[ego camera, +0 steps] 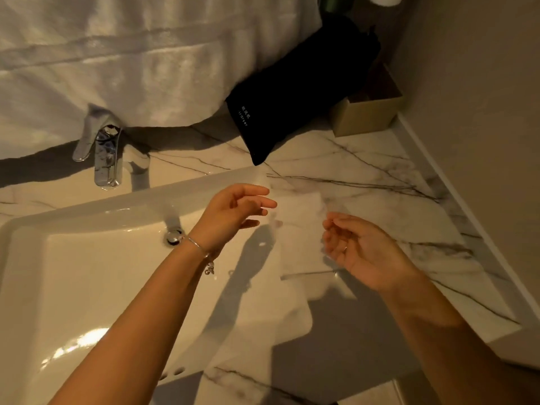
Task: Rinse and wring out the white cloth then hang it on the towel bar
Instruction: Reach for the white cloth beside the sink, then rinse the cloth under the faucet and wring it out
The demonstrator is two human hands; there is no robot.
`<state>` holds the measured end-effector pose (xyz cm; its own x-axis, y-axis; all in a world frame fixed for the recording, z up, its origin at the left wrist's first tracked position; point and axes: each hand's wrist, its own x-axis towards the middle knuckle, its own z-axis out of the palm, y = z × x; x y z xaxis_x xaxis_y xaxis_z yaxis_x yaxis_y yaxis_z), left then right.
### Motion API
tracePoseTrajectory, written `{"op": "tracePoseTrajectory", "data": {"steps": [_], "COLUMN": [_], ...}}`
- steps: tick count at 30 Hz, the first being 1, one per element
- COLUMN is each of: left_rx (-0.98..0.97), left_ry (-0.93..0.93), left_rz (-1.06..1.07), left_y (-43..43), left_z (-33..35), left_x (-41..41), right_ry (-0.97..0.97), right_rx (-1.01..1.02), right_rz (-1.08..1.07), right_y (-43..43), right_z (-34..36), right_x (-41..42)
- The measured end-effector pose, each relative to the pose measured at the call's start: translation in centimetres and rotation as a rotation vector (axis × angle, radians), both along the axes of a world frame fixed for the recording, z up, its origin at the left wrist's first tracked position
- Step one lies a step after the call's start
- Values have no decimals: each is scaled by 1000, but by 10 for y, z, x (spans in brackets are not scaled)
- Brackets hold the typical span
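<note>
A thin white cloth (301, 229) lies flat on the marble counter (380, 200), and its left part drapes over the right rim of the white sink (87, 273). My left hand (236, 209) hovers over the sink's right rim at the cloth's left edge, fingers spread, holding nothing. On the cloth's other side, just above the counter, my right hand (359, 247) is palm up with loosely curled fingers and holds nothing. Neither hand grips the cloth. No towel bar is in view.
A chrome faucet (105, 153) stands behind the sink, with the drain (174, 236) below it. A large white towel (131, 54) hangs across the back. A black pouch (292, 92) leans on a cardboard box (368, 112) at the back right. A wall (482, 112) borders the counter's right side.
</note>
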<state>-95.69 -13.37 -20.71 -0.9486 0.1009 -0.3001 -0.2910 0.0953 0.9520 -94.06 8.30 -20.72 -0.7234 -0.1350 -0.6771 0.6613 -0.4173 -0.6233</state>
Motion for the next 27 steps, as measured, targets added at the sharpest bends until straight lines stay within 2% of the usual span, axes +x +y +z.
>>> {"op": "tracePoseTrajectory", "data": {"steps": [4, 6, 7, 9, 11, 14, 20, 27], "left_rx": [-484, -684, -732, -787, -837, -825, -677, -623], "left_ry": [264, 325, 323, 317, 341, 330, 309, 262], "left_rz": [-367, -530, -579, -637, -661, -659, -650, -465], "left_y": [32, 47, 54, 66, 72, 73, 41, -32], "left_z": [-33, -45, -50, -58, -62, -60, -40, -13], "left_x": [-36, -55, -64, -81, -90, -98, -86, -41], "right_ry": [131, 209, 233, 204, 148, 143, 449, 654], "right_rx": [736, 994, 1054, 1064, 991, 1016, 1090, 864], "right_rz": [187, 241, 248, 247, 246, 268, 492, 648], "right_y": [3, 6, 9, 13, 12, 11, 5, -31], "right_z": [-39, -55, -61, -70, -74, -77, -67, -23], "right_x": [-6, -5, -5, -5, -6, -7, -10, -21]}}
